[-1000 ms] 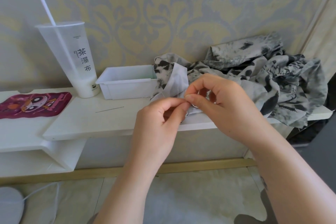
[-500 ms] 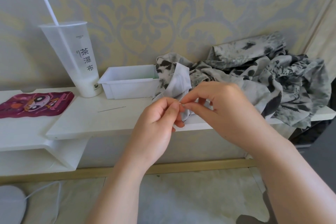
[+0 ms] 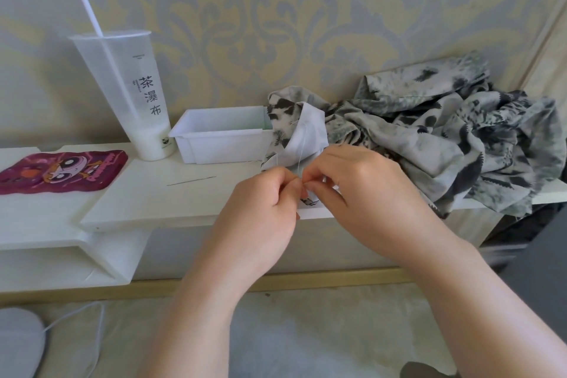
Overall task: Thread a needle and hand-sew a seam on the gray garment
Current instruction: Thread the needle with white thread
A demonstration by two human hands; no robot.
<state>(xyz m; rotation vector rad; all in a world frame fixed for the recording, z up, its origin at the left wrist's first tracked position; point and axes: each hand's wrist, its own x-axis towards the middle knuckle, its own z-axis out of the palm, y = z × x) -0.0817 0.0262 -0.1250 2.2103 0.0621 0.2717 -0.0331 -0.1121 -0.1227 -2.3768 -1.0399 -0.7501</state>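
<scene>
The gray patterned garment (image 3: 445, 132) lies crumpled on the right half of the white shelf (image 3: 147, 202). Its pale inner flap (image 3: 306, 135) stands up just behind my fingers. A thin white thread (image 3: 302, 150) runs from that flap down to my fingertips. My left hand (image 3: 264, 212) and my right hand (image 3: 362, 187) meet fingertip to fingertip at the shelf's front edge, both pinched on the thread. A needle between the fingers is too small to make out. A loose needle (image 3: 191, 181) lies on the shelf to the left.
A white plastic bin (image 3: 221, 135) sits beside the garment. A tall translucent cup (image 3: 125, 95) with a straw stands left of it. A pink cartoon pouch (image 3: 58, 172) lies at the far left. A white cable (image 3: 92, 325) lies on the floor.
Both hands have dropped slightly toward the shelf's front edge, fingertips still pinched together. The thread now shows taut from the pale flap down to the fingers.
</scene>
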